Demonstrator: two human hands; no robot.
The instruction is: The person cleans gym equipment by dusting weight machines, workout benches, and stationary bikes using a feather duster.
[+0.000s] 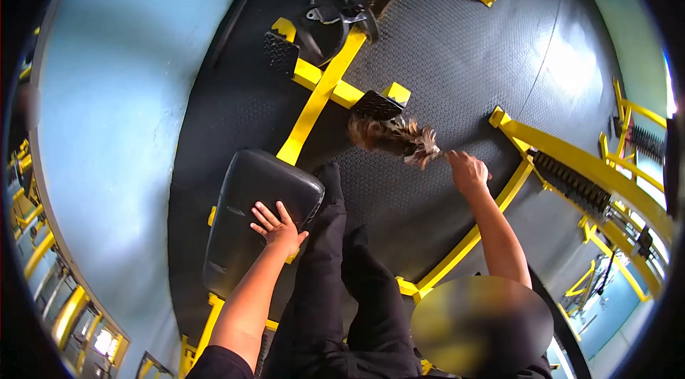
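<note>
My right fist is gripping the duster; my left palm is resting on the pad

At the far left the pale blue wall (107,93) is curving along the floor's edge; just inside it the black pad (239,218) is sitting on its yellow support, and my left hand (282,231) is lying on it palm down, fingers spread apart and clamping nothing. The yellow beam (310,122) is running away from the pad towards a crossbar with a dark footplate (378,104) at its right end; my dark trouser legs (321,272) are showing beside the pad.

Further right the brown feather duster (391,138) is hanging over the textured rubber floor (442,43), its plumes just beside the footplate; through this bent, wide view I cannot tell whether they are touching it. My right hand (469,173) is clamping the duster's handle end, fingers curled together, and is hiding most of the handle.

I am judging it light, soft and springy in the plumes, probably stiffer along the core; the feathers are looking fragile, so the handle is offering the better hold, while squeezing the plumes would be crushing them.

At the far right a yellow machine frame (571,150) is standing apart from my fist.
</note>
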